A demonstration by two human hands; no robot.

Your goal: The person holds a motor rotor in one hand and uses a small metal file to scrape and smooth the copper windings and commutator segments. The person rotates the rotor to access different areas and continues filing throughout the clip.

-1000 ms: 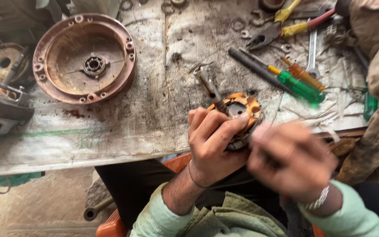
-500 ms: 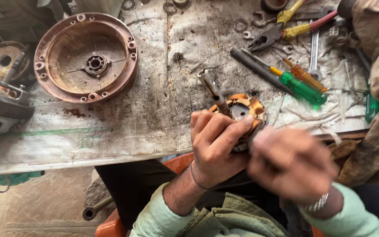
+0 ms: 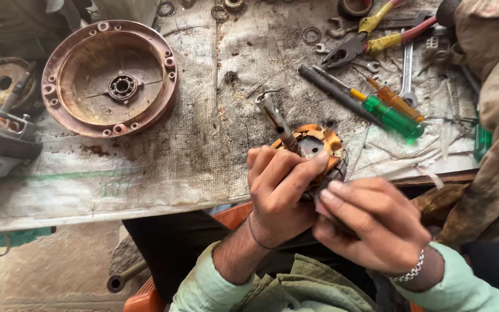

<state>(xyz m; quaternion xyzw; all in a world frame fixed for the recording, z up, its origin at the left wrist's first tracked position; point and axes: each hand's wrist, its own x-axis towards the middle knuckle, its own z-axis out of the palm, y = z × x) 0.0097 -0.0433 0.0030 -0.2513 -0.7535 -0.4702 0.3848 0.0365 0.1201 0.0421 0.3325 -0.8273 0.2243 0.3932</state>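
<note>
From where I sit, my left hand (image 3: 281, 188) is wrapped around a motor rotor (image 3: 316, 150), fingers curled tight over its copper-coloured winding end, holding it just above the near edge of the counter (image 3: 145, 167) with its steel shaft (image 3: 275, 121) tilted up and away to the left. My right hand (image 3: 376, 228) is bunched just beside it, fingers drawn together against the rotor's lower side; whether it pinches a small tool or only the rotor I cannot tell, since the fingers hide it. I judge the rotor to be heavy for its size and quite rigid, with a core that gives a firm grip, while the windings look delicate and easily nicked, so the core's sides or the shaft seem the safer places to take hold; the shaft looks smooth and possibly greasy. Counting what lies about: one rotor, one round rust-brown motor end cover (image 3: 110, 78) with a bearing at its centre, well apart at the far left; one pair of yellow-handled pliers (image 3: 359, 43); one green-handled screwdriver (image 3: 391, 115) and one orange-handled one (image 3: 397, 99) touching it; one steel spanner (image 3: 408, 72); several loose rings (image 3: 311, 36) at the far edge.
</note>
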